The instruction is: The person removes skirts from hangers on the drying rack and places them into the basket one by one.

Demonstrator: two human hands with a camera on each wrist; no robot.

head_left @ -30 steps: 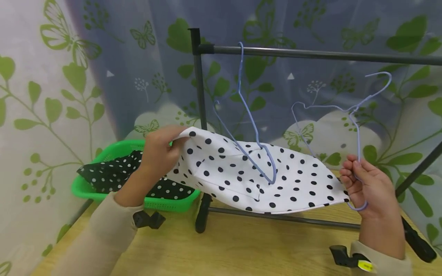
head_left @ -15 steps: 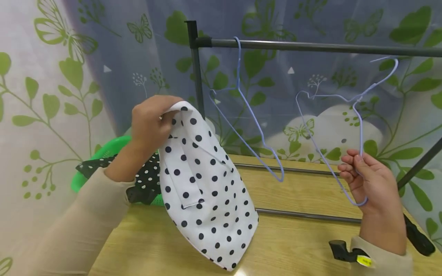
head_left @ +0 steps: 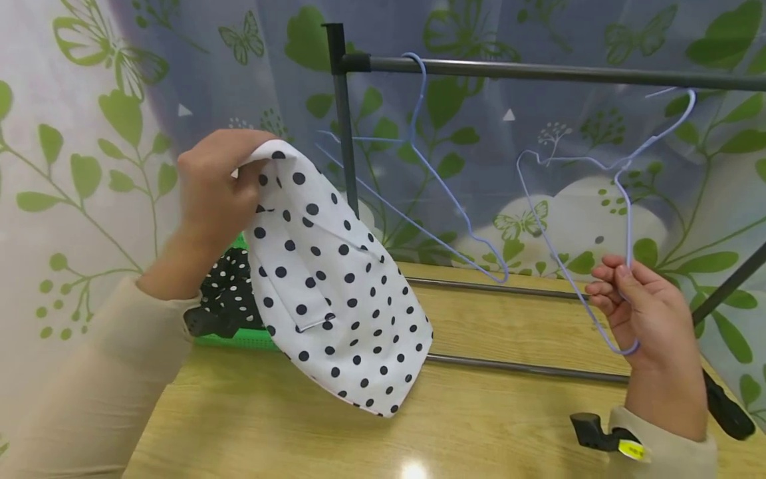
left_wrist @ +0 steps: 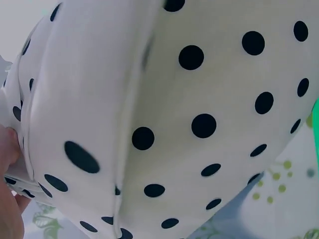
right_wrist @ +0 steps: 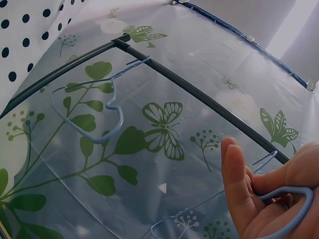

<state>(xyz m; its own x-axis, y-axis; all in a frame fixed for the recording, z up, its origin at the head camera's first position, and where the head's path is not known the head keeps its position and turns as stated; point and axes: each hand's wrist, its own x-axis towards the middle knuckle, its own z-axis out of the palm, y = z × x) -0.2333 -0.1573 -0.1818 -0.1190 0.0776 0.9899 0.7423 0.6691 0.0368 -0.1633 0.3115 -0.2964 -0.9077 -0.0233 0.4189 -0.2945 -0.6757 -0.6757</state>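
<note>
My left hand [head_left: 218,186] grips the folded upper edge of a white cloth with black polka dots [head_left: 335,286]. The cloth hangs down in front of the rack, and a stitched seam shows on it. In the left wrist view this cloth [left_wrist: 224,89] fills most of the picture. On the right, my right hand [head_left: 652,319] pinches the side of a thin blue wire hanger [head_left: 556,259] between thumb and fingers. The hanger's hook lies close to the rail; whether it rests on it I cannot tell. A second blue hanger [head_left: 439,179] hangs bare from the rail.
A dark metal rack with a horizontal rail [head_left: 538,70] stands on the wooden table [head_left: 479,426]. Behind my left forearm is a green basket [head_left: 239,339], mostly hidden, with a black white-dotted cloth [head_left: 230,286] in it. A leaf-patterned curtain [head_left: 251,86] hangs behind.
My left hand has pulled the white cloth away from the hangers, leftward and up, and it now hangs down. My right hand keeps its hold on the hanger, nearly still. The left hanger has swung.
</note>
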